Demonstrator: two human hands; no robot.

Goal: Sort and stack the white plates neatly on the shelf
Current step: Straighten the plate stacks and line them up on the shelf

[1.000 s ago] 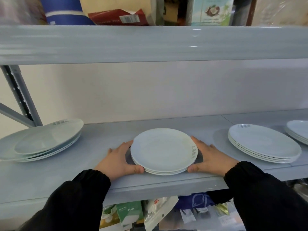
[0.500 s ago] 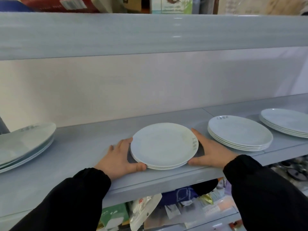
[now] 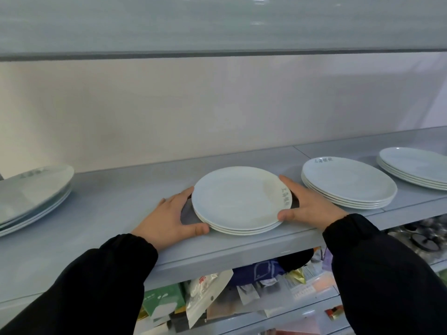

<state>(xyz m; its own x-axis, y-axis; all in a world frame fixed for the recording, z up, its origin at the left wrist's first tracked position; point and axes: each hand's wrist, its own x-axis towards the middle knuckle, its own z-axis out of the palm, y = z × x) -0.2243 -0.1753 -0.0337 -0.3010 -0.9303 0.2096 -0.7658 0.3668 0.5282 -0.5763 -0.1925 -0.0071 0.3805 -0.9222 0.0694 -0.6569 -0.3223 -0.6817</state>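
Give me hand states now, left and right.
Left hand: open, straight fingers and thumb against the left rim of the middle plate stack.
Right hand: open, pressing the stack's right rim.

grey shelf (image 3: 108, 213) | left plate stack (image 3: 31, 194) | middle plate stack (image 3: 237, 199) | right plate stack (image 3: 348, 184) | far-right plate stack (image 3: 416, 165)
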